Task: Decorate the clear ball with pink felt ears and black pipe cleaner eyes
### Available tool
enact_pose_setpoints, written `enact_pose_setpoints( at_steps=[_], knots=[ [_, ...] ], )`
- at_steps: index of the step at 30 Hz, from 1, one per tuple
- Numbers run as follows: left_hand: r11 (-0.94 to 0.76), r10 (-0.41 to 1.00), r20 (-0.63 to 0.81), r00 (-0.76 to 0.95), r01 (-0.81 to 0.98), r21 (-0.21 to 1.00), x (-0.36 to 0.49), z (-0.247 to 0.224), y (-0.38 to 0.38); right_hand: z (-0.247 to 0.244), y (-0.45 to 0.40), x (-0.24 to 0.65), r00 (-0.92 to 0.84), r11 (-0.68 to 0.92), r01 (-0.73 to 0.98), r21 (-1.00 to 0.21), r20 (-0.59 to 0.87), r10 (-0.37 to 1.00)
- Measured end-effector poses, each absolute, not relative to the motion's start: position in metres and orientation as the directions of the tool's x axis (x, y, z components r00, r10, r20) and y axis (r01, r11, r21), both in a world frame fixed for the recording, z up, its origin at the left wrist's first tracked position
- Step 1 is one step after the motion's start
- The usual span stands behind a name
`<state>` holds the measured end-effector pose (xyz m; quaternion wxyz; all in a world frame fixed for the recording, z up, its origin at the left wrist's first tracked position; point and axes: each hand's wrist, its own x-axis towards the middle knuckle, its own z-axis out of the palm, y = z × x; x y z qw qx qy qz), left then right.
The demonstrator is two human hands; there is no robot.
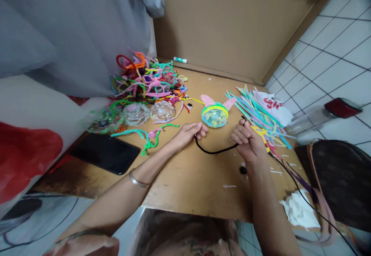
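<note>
A black pipe cleaner point(216, 152) sags in a curve between my two hands. My left hand point(189, 134) pinches one end of it. My right hand point(246, 138) is closed around the other part, with a short black tip showing above the fingers. Just beyond them on the table sits a clear plastic bowl point(215, 117), its rim wrapped with green, yellow and blue pipe cleaners and two pink ear shapes standing up from it. A yellow-handled tool point(261, 134), partly hidden behind my right hand, lies beside it. A small black round piece point(243, 170) rests nearer me.
Tangled coloured pipe cleaners point(153, 78) pile up at back left near clear bowls point(136, 114). A black phone point(106, 152) lies at left. Straight pipe cleaners point(257, 109), a clear bottle point(324, 111), a brown bag point(339, 178) and crumpled tissue point(300, 209) are right. A glue stick point(180, 60) lies behind.
</note>
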<state>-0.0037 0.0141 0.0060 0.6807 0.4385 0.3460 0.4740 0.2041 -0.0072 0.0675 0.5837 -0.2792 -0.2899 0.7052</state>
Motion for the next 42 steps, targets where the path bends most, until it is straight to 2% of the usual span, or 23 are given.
enact_pose_setpoints(
  at_steps=[2,5,8,12,15,17,19,20,22,23,25,27,28,30,33,36,39,42],
  knots=[
    [0.215,0.913,-0.069,0.402,-0.331,0.919,-0.007,0.009,0.015,0.069,-0.005,0.21,-0.102,-0.099,-0.687,-0.72,-0.039,0.994],
    [0.284,0.878,-0.064,0.474,-0.41,0.867,-0.008,0.015,0.013,0.067,0.0,0.219,-0.034,-0.033,-0.702,-0.712,-0.013,0.999],
    [0.24,0.908,-0.026,0.419,-0.468,0.851,-0.003,0.02,0.009,0.063,0.004,0.225,0.012,-0.002,-0.7,-0.715,-0.016,1.0],
    [0.131,0.954,0.006,0.299,-0.437,0.89,0.006,0.019,0.004,0.057,0.005,0.222,0.022,-0.012,-0.673,-0.74,-0.036,0.999],
    [0.103,0.966,0.013,0.26,-0.426,0.899,0.009,0.016,0.003,0.051,0.004,0.215,0.055,-0.002,-0.567,-0.824,-0.04,0.998],
    [0.103,0.967,0.011,0.254,-0.43,0.897,0.009,0.015,0.003,0.048,0.002,0.21,0.195,0.066,-0.364,-0.929,-0.006,0.981],
    [0.104,0.967,0.013,0.256,-0.435,0.895,0.007,0.016,0.003,0.049,-0.002,0.205,0.398,0.195,0.035,-0.98,0.192,0.897],
    [0.107,0.964,0.014,0.266,-0.435,0.894,0.006,0.017,0.003,0.05,-0.005,0.202,0.459,0.242,0.279,-0.929,0.35,0.817],
    [0.123,0.952,0.016,0.305,-0.432,0.893,0.005,0.019,0.002,0.054,-0.012,0.197,0.43,0.246,0.678,-0.693,0.645,0.632],
    [0.132,0.944,0.018,0.33,-0.427,0.894,0.005,0.02,0.001,0.055,-0.017,0.193,0.375,0.224,0.79,-0.571,0.738,0.561],
    [0.152,0.924,0.019,0.382,-0.41,0.899,0.006,0.02,0.0,0.053,-0.025,0.186,0.244,0.236,0.884,-0.404,0.828,0.506],
    [0.166,0.909,0.016,0.416,-0.397,0.903,0.007,0.019,-0.001,0.047,-0.032,0.179,0.099,0.335,0.877,-0.344,0.812,0.575],
    [0.172,0.903,0.013,0.429,-0.389,0.905,0.007,0.018,-0.001,0.043,-0.035,0.175,0.035,0.392,0.844,-0.366,0.767,0.641],
    [0.174,0.894,0.01,0.447,-0.37,0.913,0.008,0.016,-0.002,0.035,-0.04,0.169,-0.039,0.452,0.737,-0.503,0.636,0.771],
    [0.155,0.884,0.014,0.468,-0.321,0.934,0.011,0.016,-0.005,0.028,-0.045,0.165,-0.061,0.412,0.543,-0.732,0.455,0.888],
    [0.119,0.876,0.03,0.482,-0.276,0.954,0.016,0.015,-0.009,0.027,-0.047,0.166,-0.056,0.349,0.354,-0.868,0.353,0.934],
    [0.096,0.867,0.044,0.497,-0.252,0.963,0.021,0.014,-0.013,0.028,-0.049,0.169,-0.051,0.303,0.202,-0.931,0.299,0.953],
    [0.057,0.872,0.063,0.485,-0.229,0.972,0.021,0.013,-0.015,0.032,-0.052,0.173,-0.039,0.291,0.245,-0.925,0.291,0.956]
  ],
)
